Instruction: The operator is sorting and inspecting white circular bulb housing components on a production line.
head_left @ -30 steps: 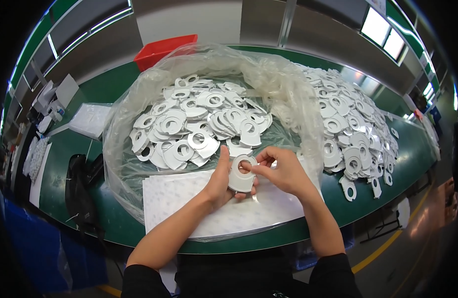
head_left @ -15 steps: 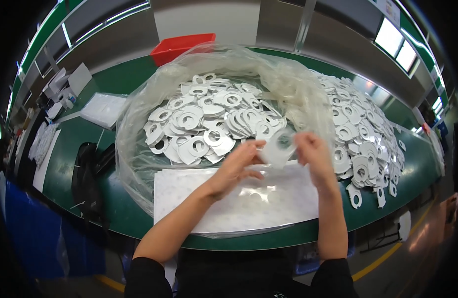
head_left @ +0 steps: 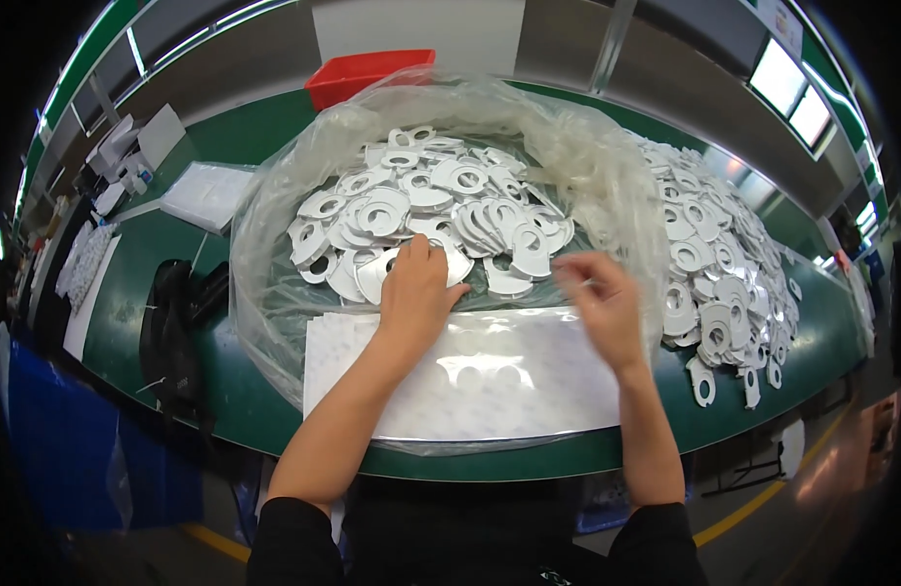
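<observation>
My left hand [head_left: 416,291] reaches onto the near edge of a heap of flat white plastic parts [head_left: 377,217], each with a round hole. Its fingers rest on the parts and its thumb stands apart to the right. My right hand [head_left: 604,308] hovers to the right, beside a white part [head_left: 531,252] at the heap's edge. Motion blurs its curled fingers, so whether they hold anything is unclear. In front of the heap lies a stack of glossy, pale sheets [head_left: 499,376] with rounded outlines on the top one.
A clear plastic bag [head_left: 587,176] lies opened around the heap. More white parts [head_left: 709,259] are piled on the green table [head_left: 226,386] at the right. A red bin [head_left: 368,78] stands behind; a black object [head_left: 172,337] and a clear packet [head_left: 206,195] lie left.
The white part held between both hands is no longer there; a part lies at the heap's right edge. My left hand has moved left and forward onto the heap; the right stays near its place.
</observation>
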Motion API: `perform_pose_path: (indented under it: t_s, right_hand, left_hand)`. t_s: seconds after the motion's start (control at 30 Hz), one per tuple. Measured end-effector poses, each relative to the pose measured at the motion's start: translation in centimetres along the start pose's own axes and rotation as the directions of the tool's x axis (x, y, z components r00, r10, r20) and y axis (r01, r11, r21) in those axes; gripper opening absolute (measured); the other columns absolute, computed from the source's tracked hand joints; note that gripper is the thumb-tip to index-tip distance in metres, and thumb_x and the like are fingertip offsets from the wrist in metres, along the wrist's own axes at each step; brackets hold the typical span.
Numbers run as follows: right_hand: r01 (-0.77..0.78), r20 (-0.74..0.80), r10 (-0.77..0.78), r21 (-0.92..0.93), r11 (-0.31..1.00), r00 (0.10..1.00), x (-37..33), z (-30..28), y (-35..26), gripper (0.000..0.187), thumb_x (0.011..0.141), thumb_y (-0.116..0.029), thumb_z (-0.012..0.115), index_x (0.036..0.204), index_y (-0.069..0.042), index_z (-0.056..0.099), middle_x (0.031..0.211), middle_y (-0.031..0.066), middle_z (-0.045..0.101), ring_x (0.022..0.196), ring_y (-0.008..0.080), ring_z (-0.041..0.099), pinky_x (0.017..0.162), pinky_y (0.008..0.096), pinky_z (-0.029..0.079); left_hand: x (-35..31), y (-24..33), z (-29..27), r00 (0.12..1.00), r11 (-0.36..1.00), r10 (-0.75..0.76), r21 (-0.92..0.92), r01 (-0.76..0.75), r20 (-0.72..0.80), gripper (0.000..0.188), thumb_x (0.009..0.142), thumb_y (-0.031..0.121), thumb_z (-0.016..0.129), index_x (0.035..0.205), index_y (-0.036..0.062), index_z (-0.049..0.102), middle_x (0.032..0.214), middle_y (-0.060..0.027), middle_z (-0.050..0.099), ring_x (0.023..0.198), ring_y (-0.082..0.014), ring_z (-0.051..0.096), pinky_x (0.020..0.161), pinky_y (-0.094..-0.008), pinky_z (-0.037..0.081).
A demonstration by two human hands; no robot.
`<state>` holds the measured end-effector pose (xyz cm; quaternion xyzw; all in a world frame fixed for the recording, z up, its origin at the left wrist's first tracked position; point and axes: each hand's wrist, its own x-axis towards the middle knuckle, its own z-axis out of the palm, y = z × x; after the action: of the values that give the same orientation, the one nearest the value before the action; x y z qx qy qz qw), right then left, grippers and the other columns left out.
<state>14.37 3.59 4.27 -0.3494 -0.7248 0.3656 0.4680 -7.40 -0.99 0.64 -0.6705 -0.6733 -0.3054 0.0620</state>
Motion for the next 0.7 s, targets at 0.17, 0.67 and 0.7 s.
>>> perform_pose_path:
  t_s: [0.17,0.67,0.7]
  right_hand:
    - [0.404,0.6,-0.254,-0.128,0.906,0.758,-3.5,5.0,-1.5,0.017,0.078,-0.011,0.069,0.093,-0.006,0.064,0.089,0.009,0.061,0.083,0.027,0.059,0.07,0.0344,0.049]
    - [0.24,0.819,0.09,-0.269,0.933,0.567,-3.6,6.4,-3.2,0.05,0.069,-0.02,0.075,0.11,-0.006,0.049,0.108,0.0142,0.052,0.101,0.0317,0.053,0.082,0.0404,0.045]
    - [0.198,0.813,0.139,-0.297,0.934,0.565,-3.5,6.5,-3.7,0.048,0.069,-0.019,0.075,0.108,-0.006,0.05,0.107,0.0127,0.052,0.1,0.0306,0.054,0.082,0.0396,0.045]
  left_hand:
    - [0.8,-0.4,-0.4,0.992,0.96,-0.128,-0.251,0.127,0.01,0.036,0.072,0.016,0.075,0.092,-0.0051,0.054,0.099,-0.0139,0.051,0.083,-0.0273,0.058,0.071,-0.0339,0.048]
    - [0.0,0.9,1.8,0.744,-0.648,0.172,-0.495,0.579,0.646,0.048,0.095,0.054,0.03,0.089,0.011,0.051,0.116,-0.0175,0.055,0.104,-0.0343,0.057,0.079,-0.0408,0.05]
    - [-0.2,0.5,2.2,0.732,-0.648,0.172,-0.485,0.588,0.659,0.048,0.096,0.053,0.029,0.088,0.0116,0.051,0.115,-0.017,0.055,0.104,-0.0333,0.057,0.076,-0.0401,0.05]
